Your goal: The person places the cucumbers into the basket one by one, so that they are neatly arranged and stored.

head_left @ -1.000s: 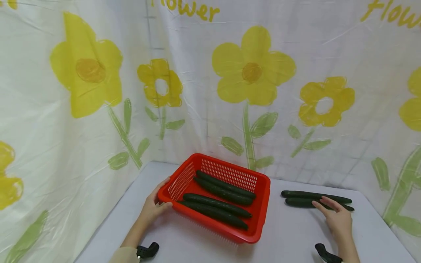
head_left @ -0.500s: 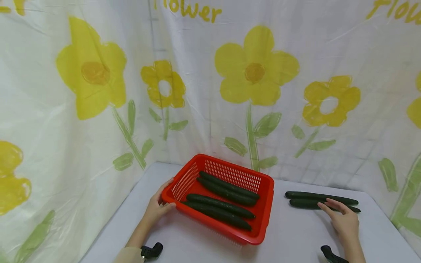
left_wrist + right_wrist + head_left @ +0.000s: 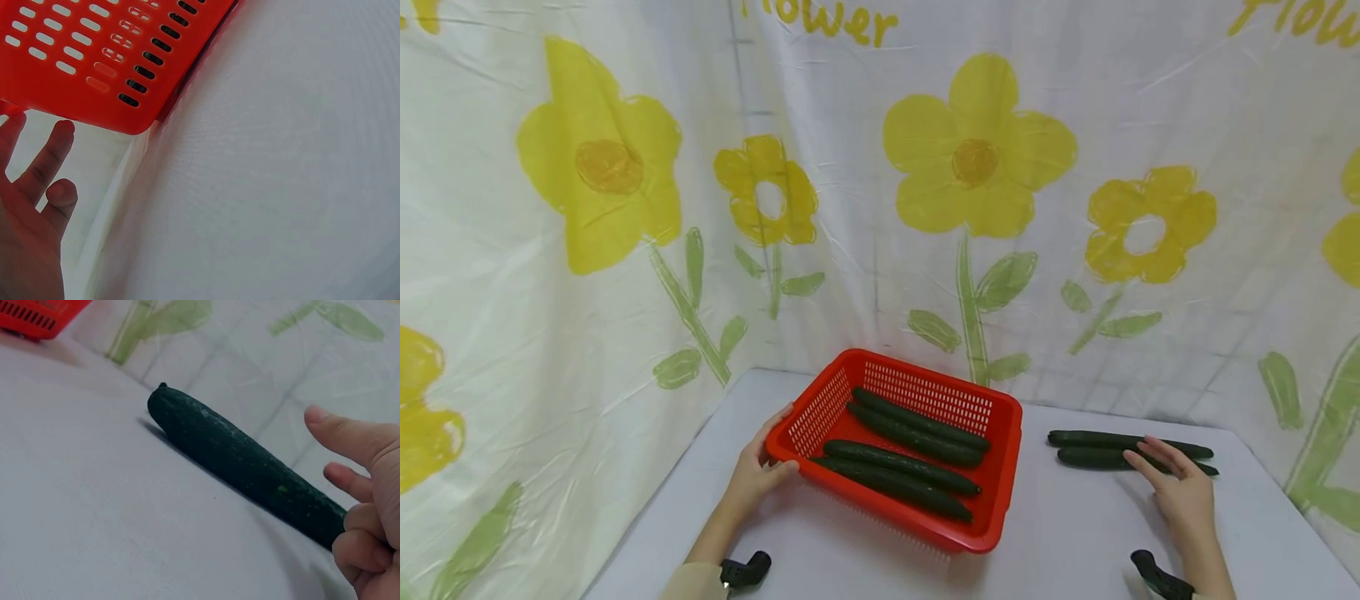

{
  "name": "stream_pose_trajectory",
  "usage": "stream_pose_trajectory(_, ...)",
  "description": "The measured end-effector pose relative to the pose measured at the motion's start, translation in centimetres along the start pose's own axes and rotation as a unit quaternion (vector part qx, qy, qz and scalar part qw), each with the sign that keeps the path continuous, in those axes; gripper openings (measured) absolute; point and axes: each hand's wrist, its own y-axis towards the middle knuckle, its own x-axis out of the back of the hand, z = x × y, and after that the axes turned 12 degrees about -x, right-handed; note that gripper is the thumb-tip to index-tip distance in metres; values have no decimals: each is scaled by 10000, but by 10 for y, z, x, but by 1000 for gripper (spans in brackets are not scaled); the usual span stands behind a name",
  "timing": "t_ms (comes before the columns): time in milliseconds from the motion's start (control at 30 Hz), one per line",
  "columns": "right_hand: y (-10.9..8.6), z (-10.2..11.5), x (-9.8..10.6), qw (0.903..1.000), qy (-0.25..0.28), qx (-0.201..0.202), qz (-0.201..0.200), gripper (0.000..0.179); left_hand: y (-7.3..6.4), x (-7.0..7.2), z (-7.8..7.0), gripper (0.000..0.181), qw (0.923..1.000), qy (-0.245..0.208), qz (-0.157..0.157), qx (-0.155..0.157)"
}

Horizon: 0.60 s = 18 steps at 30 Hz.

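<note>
A red plastic basket with slotted sides stands on the table, holding several dark green cucumbers. My left hand touches its left corner, thumb toward the front rim and fingers along the left side. Seen from the left wrist, the fingers are apart, with fingertips close under the basket's rim. Two more cucumbers lie side by side on the right: the far one and the near one. Over their right half hovers my right hand, thumb and fingers spread; it partly hides both. In the right wrist view one cucumber runs behind the fingers.
The white table meets a hanging sheet printed with yellow flowers along its back and left. Black straps with camera mounts are on both wrists. Bare tabletop separates the basket from the two loose cucumbers.
The head view has shifted slightly. Both hands, the basket and the cucumbers keep nearly the same places relative to one another.
</note>
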Motion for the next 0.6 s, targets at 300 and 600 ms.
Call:
stream_pose_trajectory(300,6,-4,11,9967,-807,-46,-97,101,-1,-2,7,84,9996,-138,83,-248)
stream_pose_trajectory(600,9,-4,5,9837,-1634,751,-67,83,0,0,3,82,10000,27,-2,-82)
